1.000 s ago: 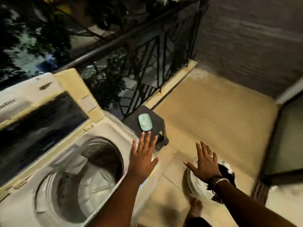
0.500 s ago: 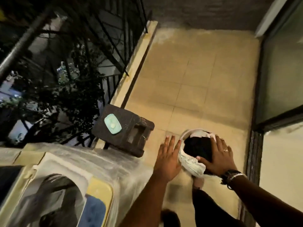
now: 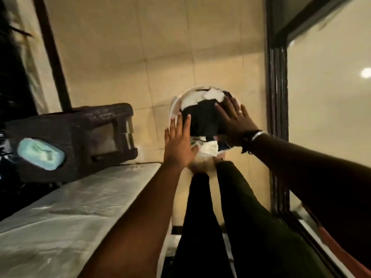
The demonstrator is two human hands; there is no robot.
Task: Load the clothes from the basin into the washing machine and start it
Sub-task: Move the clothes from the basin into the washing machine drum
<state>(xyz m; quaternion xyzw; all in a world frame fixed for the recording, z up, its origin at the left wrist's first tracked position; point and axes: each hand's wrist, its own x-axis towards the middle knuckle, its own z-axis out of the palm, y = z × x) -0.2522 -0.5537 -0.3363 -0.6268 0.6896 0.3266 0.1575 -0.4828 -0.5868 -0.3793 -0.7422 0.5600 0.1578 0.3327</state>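
Observation:
A white basin (image 3: 175,103) stands on the tiled floor in front of my feet, filled with black clothes (image 3: 204,119) and white clothes (image 3: 212,94). My left hand (image 3: 177,145) hovers flat at the basin's left side, fingers apart, holding nothing. My right hand (image 3: 235,123) lies spread over the right side of the clothes pile, fingers apart, with a ring and wrist bands. The washing machine (image 3: 70,213) shows only its plastic-covered top edge at lower left; its drum is out of view.
A dark wicker stool (image 3: 96,135) stands left of the basin with a pale green soap case (image 3: 40,153) on top. A dark door frame (image 3: 278,117) and glass panel run along the right. My legs in dark trousers (image 3: 218,217) fill the lower middle.
The view has tilted down and right from the machine's open drum to the basin. Both hands have moved to the basin; the right one now rests on the clothes.

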